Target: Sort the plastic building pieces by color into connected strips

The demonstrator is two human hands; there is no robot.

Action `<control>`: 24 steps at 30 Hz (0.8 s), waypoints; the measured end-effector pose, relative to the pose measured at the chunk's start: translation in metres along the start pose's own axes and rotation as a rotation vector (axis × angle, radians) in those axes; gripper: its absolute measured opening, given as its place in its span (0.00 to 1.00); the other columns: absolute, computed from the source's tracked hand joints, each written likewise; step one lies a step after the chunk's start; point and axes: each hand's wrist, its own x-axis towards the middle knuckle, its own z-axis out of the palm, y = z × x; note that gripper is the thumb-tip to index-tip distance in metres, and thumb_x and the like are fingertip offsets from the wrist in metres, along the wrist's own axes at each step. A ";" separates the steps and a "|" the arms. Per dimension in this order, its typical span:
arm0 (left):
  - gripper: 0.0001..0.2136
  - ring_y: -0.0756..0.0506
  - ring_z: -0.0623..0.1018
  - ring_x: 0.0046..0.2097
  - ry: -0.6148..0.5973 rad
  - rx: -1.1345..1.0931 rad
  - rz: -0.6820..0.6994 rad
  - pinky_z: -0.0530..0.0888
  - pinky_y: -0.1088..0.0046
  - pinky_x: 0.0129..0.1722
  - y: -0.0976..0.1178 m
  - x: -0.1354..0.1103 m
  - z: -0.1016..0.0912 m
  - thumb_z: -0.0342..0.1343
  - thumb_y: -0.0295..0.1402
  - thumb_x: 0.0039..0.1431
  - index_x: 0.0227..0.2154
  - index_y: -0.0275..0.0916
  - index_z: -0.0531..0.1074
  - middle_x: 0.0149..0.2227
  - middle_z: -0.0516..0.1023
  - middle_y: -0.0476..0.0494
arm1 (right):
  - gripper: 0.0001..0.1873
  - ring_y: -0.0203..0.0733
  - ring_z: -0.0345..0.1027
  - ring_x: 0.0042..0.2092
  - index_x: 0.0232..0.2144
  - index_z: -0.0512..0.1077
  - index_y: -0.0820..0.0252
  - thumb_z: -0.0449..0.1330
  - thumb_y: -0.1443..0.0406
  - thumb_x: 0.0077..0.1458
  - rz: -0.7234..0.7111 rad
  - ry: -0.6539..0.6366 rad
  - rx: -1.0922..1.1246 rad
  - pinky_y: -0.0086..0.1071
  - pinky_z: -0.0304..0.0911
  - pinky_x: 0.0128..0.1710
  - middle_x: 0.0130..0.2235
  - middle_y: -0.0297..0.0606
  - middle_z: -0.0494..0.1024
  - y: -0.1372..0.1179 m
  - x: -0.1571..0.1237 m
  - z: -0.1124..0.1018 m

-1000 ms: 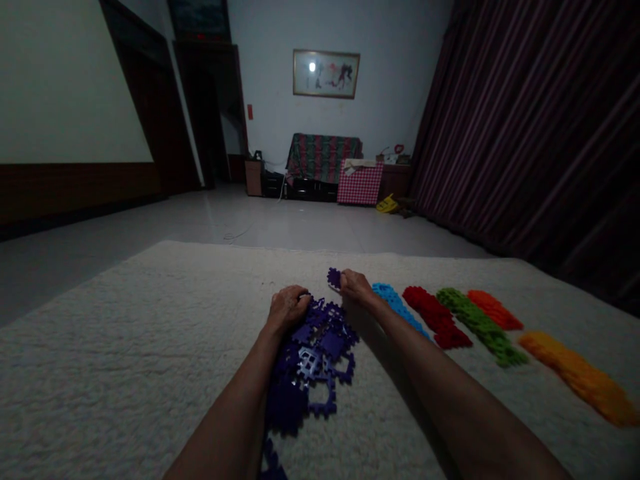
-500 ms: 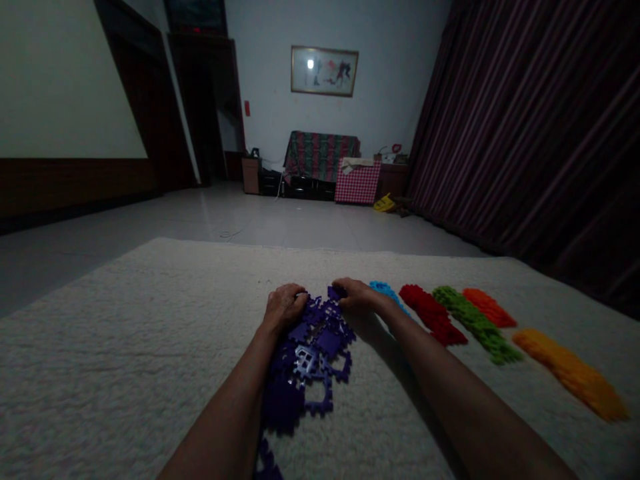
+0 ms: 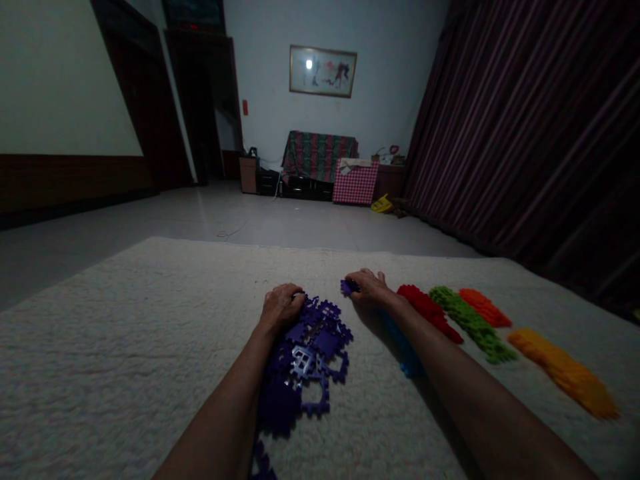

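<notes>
Six colours of flat, toothed pieces are spread over a cream mat, and all places here are given from the purple pile, a loose, overlapping heap in the middle. At the pile's far left edge, the left hand is rested with its fingers curled over the rim; whether a piece is gripped there cannot be told. At the pile's near left end, another purple part is shown, partly covered by the left forearm. Just off the pile's far right end, a single purple piece is pinched by the right hand and is held apart from the heap. Right of the pile, a blue row is half hidden under the right forearm; farther right are set a red row, a green row and an orange row, and, farthest right, a yellow row. Five colours are thus already gathered into long bands, those from red onward well apart from the pile. The purple appears to be left in disorder, with pieces lying at mixed angles and only one seen lifted clear.
</notes>
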 end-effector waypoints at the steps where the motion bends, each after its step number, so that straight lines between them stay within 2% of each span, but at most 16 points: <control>1: 0.15 0.43 0.74 0.54 -0.003 0.003 -0.001 0.66 0.66 0.56 0.000 0.000 0.000 0.47 0.37 0.61 0.42 0.44 0.78 0.50 0.79 0.45 | 0.19 0.56 0.59 0.56 0.45 0.75 0.52 0.59 0.69 0.49 0.004 -0.010 -0.003 0.60 0.47 0.56 0.48 0.43 0.76 -0.001 -0.002 0.001; 7: 0.15 0.44 0.74 0.54 -0.009 0.005 -0.011 0.66 0.68 0.56 -0.002 0.002 0.001 0.48 0.37 0.60 0.44 0.44 0.78 0.50 0.79 0.45 | 0.23 0.59 0.52 0.63 0.50 0.72 0.54 0.59 0.68 0.49 0.017 0.006 0.012 0.63 0.40 0.60 0.56 0.45 0.72 -0.004 -0.009 0.001; 10: 0.15 0.44 0.74 0.54 -0.001 -0.012 -0.027 0.65 0.68 0.56 -0.001 0.001 0.001 0.48 0.37 0.60 0.43 0.44 0.78 0.50 0.79 0.45 | 0.24 0.53 0.58 0.61 0.52 0.71 0.58 0.58 0.68 0.51 -0.045 0.070 0.063 0.52 0.49 0.61 0.57 0.46 0.71 -0.014 -0.012 0.001; 13: 0.15 0.44 0.75 0.53 0.011 -0.026 -0.040 0.66 0.69 0.56 -0.001 0.001 0.000 0.49 0.37 0.59 0.41 0.44 0.79 0.49 0.80 0.44 | 0.22 0.44 0.67 0.54 0.52 0.71 0.61 0.55 0.70 0.54 -0.059 0.141 0.180 0.37 0.58 0.56 0.54 0.46 0.74 -0.037 -0.020 0.012; 15: 0.15 0.44 0.75 0.53 0.028 -0.035 -0.065 0.66 0.70 0.56 0.000 0.001 0.000 0.50 0.37 0.59 0.43 0.43 0.79 0.49 0.80 0.44 | 0.21 0.42 0.68 0.53 0.52 0.71 0.60 0.52 0.70 0.57 -0.016 0.215 0.253 0.35 0.59 0.55 0.52 0.45 0.75 -0.056 -0.027 0.023; 18: 0.17 0.44 0.75 0.53 0.045 -0.057 -0.123 0.67 0.71 0.56 0.001 0.000 0.000 0.52 0.37 0.58 0.47 0.42 0.77 0.51 0.78 0.43 | 0.19 0.43 0.69 0.53 0.51 0.71 0.63 0.51 0.69 0.58 -0.002 0.213 0.290 0.33 0.59 0.55 0.51 0.46 0.76 -0.076 -0.039 0.037; 21: 0.18 0.44 0.77 0.51 0.032 -0.081 -0.129 0.69 0.72 0.54 0.001 0.000 -0.001 0.52 0.37 0.58 0.49 0.40 0.77 0.50 0.79 0.42 | 0.17 0.45 0.69 0.52 0.48 0.72 0.62 0.53 0.67 0.57 0.028 0.179 0.247 0.34 0.59 0.54 0.49 0.47 0.77 -0.082 -0.047 0.042; 24: 0.18 0.43 0.77 0.50 0.017 -0.086 -0.121 0.70 0.71 0.53 0.001 0.000 -0.002 0.53 0.36 0.57 0.49 0.40 0.77 0.48 0.80 0.42 | 0.20 0.46 0.69 0.50 0.49 0.72 0.59 0.57 0.67 0.53 0.082 0.163 0.251 0.34 0.61 0.52 0.49 0.45 0.77 -0.078 -0.049 0.039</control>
